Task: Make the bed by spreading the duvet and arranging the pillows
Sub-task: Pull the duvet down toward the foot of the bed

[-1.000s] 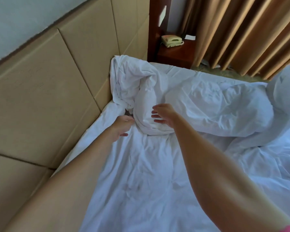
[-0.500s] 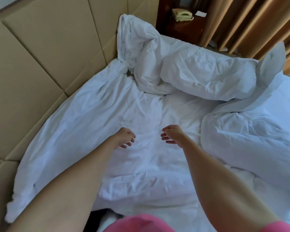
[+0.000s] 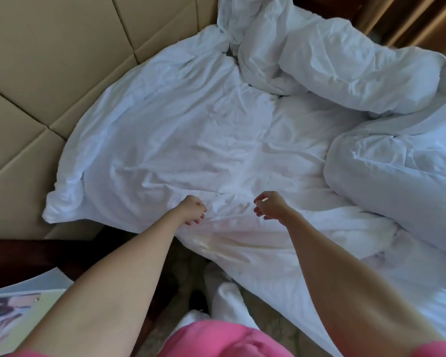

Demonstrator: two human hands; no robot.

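A white duvet (image 3: 170, 130) lies rumpled but mostly flat across the bed, its left edge against the headboard. A crumpled white bundle (image 3: 245, 27) rises at the far corner. Beside it lies a puffy pillow (image 3: 358, 73), and a thick folded part of the duvet (image 3: 397, 181) is heaped at the right. My left hand (image 3: 194, 210) and my right hand (image 3: 271, 205) hover just over the duvet's near edge, a hand's width apart. Their fingers are loosely curled with nothing in them.
A beige padded headboard (image 3: 49, 63) runs along the left. A dark wooden nightstand (image 3: 23, 256) with a printed sheet (image 3: 16, 313) stands at the lower left. Brown curtains (image 3: 412, 16) hang at the far right. My white-socked feet (image 3: 227, 300) stand on the floor by the bed.
Both hands have come back from the crumpled bundle at the far corner to the near edge of the duvet. The view has pulled back and tilted down, so the nightstand and my feet show.
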